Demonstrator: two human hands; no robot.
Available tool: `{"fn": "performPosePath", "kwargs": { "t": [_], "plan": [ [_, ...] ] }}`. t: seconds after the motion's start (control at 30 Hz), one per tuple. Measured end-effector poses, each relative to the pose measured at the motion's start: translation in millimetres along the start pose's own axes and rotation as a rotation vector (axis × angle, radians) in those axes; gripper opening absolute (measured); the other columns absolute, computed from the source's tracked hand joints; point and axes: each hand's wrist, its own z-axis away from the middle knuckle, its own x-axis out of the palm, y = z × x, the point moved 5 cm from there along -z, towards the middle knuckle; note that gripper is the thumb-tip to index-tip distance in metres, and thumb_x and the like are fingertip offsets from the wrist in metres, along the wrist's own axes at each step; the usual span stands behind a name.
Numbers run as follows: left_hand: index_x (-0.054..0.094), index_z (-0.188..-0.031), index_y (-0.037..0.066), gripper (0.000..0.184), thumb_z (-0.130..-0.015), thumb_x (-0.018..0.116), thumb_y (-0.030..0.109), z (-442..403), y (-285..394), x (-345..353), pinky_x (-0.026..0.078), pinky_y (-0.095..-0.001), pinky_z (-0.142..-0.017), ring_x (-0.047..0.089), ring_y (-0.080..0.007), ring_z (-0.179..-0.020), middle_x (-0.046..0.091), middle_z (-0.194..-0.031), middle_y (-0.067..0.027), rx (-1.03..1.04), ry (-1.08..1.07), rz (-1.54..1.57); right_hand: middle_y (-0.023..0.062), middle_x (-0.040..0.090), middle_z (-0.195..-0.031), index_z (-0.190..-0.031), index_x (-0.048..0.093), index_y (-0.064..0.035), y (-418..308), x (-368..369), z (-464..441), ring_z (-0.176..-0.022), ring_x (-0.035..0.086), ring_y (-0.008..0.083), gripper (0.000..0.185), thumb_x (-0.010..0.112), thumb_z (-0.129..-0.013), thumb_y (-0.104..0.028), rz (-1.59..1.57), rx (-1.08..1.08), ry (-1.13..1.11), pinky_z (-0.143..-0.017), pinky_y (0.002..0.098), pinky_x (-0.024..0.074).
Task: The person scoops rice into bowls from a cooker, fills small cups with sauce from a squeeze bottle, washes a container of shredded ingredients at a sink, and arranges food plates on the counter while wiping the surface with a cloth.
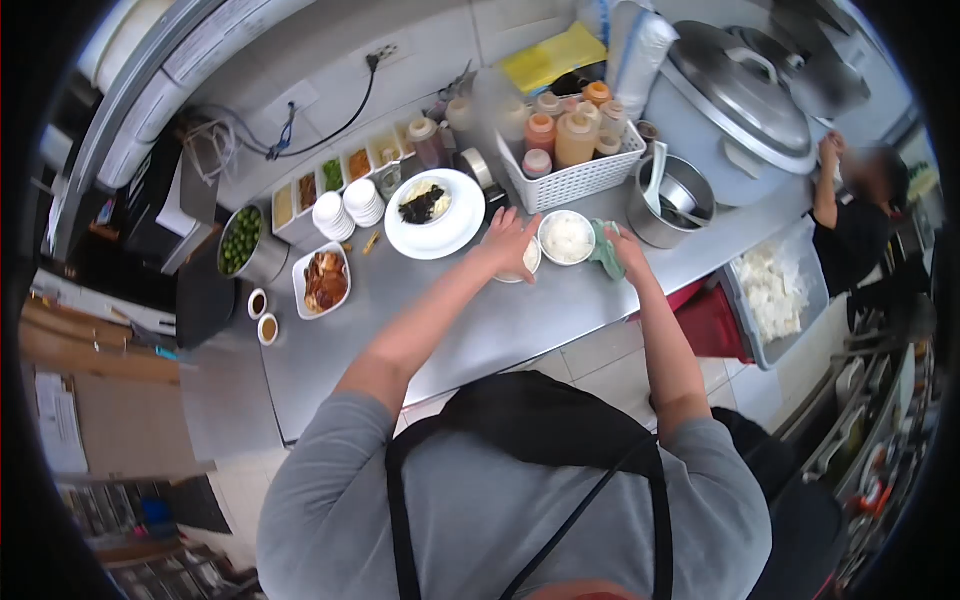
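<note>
My left hand reaches over a small white bowl of rice and covers part of it, its fingers spread. Whether it touches the rim is hidden. Just right of it stands a second white bowl filled with white rice. My right hand is closed on a green cloth beside that second bowl. Left of my left hand is a white plate that carries a bowl of dark and pale food.
A white basket of sauce bottles stands behind the bowls, a steel pot with utensils to its right. Leftward are a dish of browned meat, sauce cups and a container of green fruit. Another person is at right.
</note>
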Motion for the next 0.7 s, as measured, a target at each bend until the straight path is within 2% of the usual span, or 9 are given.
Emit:
{"fn": "performPosePath", "kwargs": {
  "t": [0.13, 0.17, 0.27, 0.33, 0.43, 0.47, 0.57, 0.63, 0.7],
  "plan": [
    [0.013, -0.137, 0.005, 0.120, -0.045, 0.079, 0.045, 2.9, 4.5, -5.0, 0.010, -0.0484, -0.105, 0.025, -0.0381, -0.124, 0.040, -0.122, -0.0264, -0.056, -0.150, 0.055, 0.0070, 0.059, -0.100, -0.110, 0.054, 0.0006, -11.8, 20.1, 2.2, -0.090, 0.052, 0.0138, 0.038, 0.053, -0.086, -0.029, 0.190, -0.065, -0.153, -0.079, 0.0265, 0.0401],
    [0.021, -0.134, 0.004, 0.110, -0.047, 0.078, 0.041, 4.9, 4.4, -2.6, 0.027, -0.0417, -0.095, 0.038, -0.0354, -0.109, 0.047, -0.112, -0.0222, 0.006, -0.033, -0.002, 0.0070, 0.059, -0.100, -0.110, 0.054, 0.0006, -10.1, 22.8, 1.9, -0.090, 0.052, 0.0138, 0.038, 0.053, -0.086, -0.029, 0.196, -0.064, -0.176, -0.079, 0.0265, 0.0401],
    [0.019, -0.135, 0.003, 0.110, -0.049, 0.077, 0.041, 28.5, 8.5, -6.5, 0.027, -0.0415, -0.095, 0.038, -0.0355, -0.109, 0.045, -0.114, -0.0227, -0.011, -0.074, -0.015, 0.0066, 0.059, -0.098, -0.108, 0.055, 0.0001, -2.0, 28.8, 5.8, -0.089, 0.052, 0.0131, 0.035, 0.052, -0.087, -0.028, 0.154, -0.042, -0.254, -0.079, 0.0267, 0.0402],
    [0.017, -0.136, 0.005, 0.111, -0.050, 0.078, 0.038, 50.8, 9.5, -10.2, 0.026, -0.0421, -0.096, 0.037, -0.0352, -0.109, 0.042, -0.118, -0.0231, -0.055, -0.102, 0.021, 0.0079, 0.058, -0.098, -0.114, 0.050, -0.0022, 21.1, 38.1, 7.5, -0.084, 0.057, 0.0153, 0.038, 0.051, -0.088, -0.028, 0.130, 0.033, -0.370, -0.069, 0.0274, 0.0475],
    [0.018, -0.136, 0.007, 0.108, -0.051, 0.079, 0.034, 89.4, -0.3, 1.5, 0.024, -0.0440, -0.098, 0.033, -0.0350, -0.115, 0.038, -0.123, -0.0212, -0.071, -0.130, 0.043, 0.0071, 0.058, -0.094, -0.115, 0.048, -0.0036, 35.3, 62.3, 37.5, -0.075, 0.058, 0.0155, 0.034, 0.048, -0.089, -0.025, 0.051, 0.101, -0.382, -0.059, 0.0281, 0.0492],
    [0.016, -0.136, 0.009, 0.111, -0.049, 0.080, 0.033, 102.9, -6.4, 6.8, 0.018, -0.0462, -0.101, 0.030, -0.0354, -0.119, 0.040, -0.123, -0.0198, -0.059, -0.088, 0.127, 0.0071, 0.058, -0.094, -0.115, 0.048, -0.0036, 36.2, 73.2, 50.6, -0.075, 0.058, 0.0155, 0.034, 0.048, -0.089, -0.025, 0.059, 0.102, -0.395, -0.059, 0.0281, 0.0492],
    [0.014, -0.137, 0.012, 0.115, -0.046, 0.082, 0.031, 140.8, -22.4, 7.0, 0.010, -0.0490, -0.106, 0.024, -0.0354, -0.125, 0.040, -0.125, -0.0168, -0.097, -0.045, 0.193, 0.0077, 0.056, -0.099, -0.120, 0.043, -0.0036, 42.7, 109.8, 86.8, -0.082, 0.058, 0.0166, 0.037, 0.048, -0.090, -0.024, -0.121, 0.124, -0.448, -0.066, 0.0287, 0.0491],
    [0.013, -0.137, 0.013, 0.116, -0.046, 0.082, 0.030, 163.4, -37.7, 6.2, 0.009, -0.0496, -0.106, 0.022, -0.0351, -0.127, 0.038, -0.128, -0.0152, -0.145, -0.046, 0.174, 0.0088, 0.051, -0.112, -0.127, 0.037, -0.0027, 50.2, 135.6, 103.2, -0.102, 0.048, 0.0166, 0.045, 0.050, -0.089, -0.023, -0.239, 0.150, -0.482, -0.086, 0.0297, 0.0395],
    [0.011, -0.138, 0.014, 0.117, -0.046, 0.082, 0.030, 183.1, -60.6, 6.3, 0.006, -0.0507, -0.106, 0.019, -0.0346, -0.129, 0.036, -0.132, -0.0122, -0.231, -0.038, 0.139, 0.0098, 0.048, -0.116, -0.128, 0.033, -0.0026, 50.7, 164.1, 119.2, -0.105, 0.046, 0.0172, 0.048, 0.050, -0.089, -0.023, -0.228, 0.132, -0.493, -0.089, 0.0301, 0.0375]
  ]
}}
